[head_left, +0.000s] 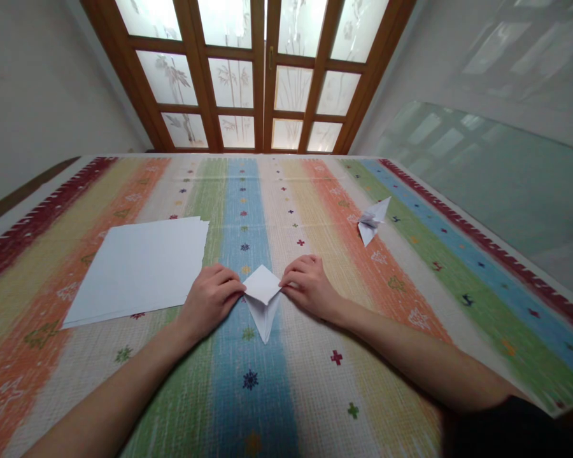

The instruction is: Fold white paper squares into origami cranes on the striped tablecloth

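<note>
A small folded white paper [263,286] lies on the blue stripe of the cloth, a diamond-shaped flap on top and a narrow point toward me. My left hand [214,294] pinches its left corner between thumb and fingers. On the opposite side, my right hand [308,285] has its fingers closed on the right corner. Both hands rest low on the cloth. The undersides of the folds are hidden.
A stack of white paper sheets [138,270] lies to the left, close to my left forearm. Farther off on the right sits a folded paper figure [373,221]. A striped tablecloth [325,394] covers the table. Wood-framed glass doors [262,108] stand beyond the far edge.
</note>
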Available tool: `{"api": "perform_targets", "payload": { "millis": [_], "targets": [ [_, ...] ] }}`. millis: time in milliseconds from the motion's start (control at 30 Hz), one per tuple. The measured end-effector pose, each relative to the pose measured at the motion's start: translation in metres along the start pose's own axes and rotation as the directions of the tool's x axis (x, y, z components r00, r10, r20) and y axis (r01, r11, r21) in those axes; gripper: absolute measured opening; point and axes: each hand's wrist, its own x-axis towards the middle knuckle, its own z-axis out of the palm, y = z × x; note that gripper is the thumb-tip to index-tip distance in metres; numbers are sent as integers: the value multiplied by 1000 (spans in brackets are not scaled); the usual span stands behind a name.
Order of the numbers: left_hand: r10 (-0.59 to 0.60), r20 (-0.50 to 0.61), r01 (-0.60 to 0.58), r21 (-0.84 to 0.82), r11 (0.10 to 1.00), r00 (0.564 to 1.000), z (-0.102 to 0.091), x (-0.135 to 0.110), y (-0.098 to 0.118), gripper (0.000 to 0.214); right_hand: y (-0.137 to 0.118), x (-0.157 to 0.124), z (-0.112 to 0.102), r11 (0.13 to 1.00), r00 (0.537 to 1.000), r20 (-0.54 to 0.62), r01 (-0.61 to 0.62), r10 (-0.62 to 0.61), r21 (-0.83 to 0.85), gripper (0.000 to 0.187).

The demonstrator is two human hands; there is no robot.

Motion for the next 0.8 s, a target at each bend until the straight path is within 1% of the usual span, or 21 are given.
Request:
{"api": "perform_targets", "payload": {
  "millis": [33, 100, 200, 300, 400, 467, 533, 633, 800],
  "targets": [
    [26, 24, -27, 2, 1000, 999, -1, 0, -1, 21, 0, 0, -1, 999, 1000, 12, 29, -28, -20, 8],
    [38, 81, -38, -5, 999, 996, -4, 1, -3, 22, -2, -1, -4, 997, 997, 46, 60, -58, -50, 9],
    [-20, 169, 22, -9, 1000, 985, -6, 5, -2, 25, -5, 0, -7, 995, 995, 86, 51, -43, -85, 11],
    [-111, 222, 103, 47, 994, 969, -4, 10, 1, 29, -9, 3, -6, 991, 994, 98, -27, 40, -129, 18],
    [-199, 238, 171, 134, 976, 951, 0, 13, 6, 31, -14, 10, -2, 968, 984, 92, -129, 151, -213, 24],
    [-257, 230, 210, 210, 955, 939, 3, 14, 10, 32, -18, 14, 0, 946, 976, 85, -170, 200, -276, 27],
    [-302, 226, 232, 292, 928, 926, 5, 16, 14, 31, -22, 17, 2, 927, 972, 81, -185, 222, -326, 27],
    [-337, 254, 224, 386, 895, 907, 4, 19, 20, 29, -25, 19, 2, 916, 968, 85, -194, 237, -350, 24],
    [-374, 278, 225, 449, 865, 885, 2, 23, 25, 30, -25, 20, 2, 902, 958, 94, -217, 270, -374, 23]
  ]
}}
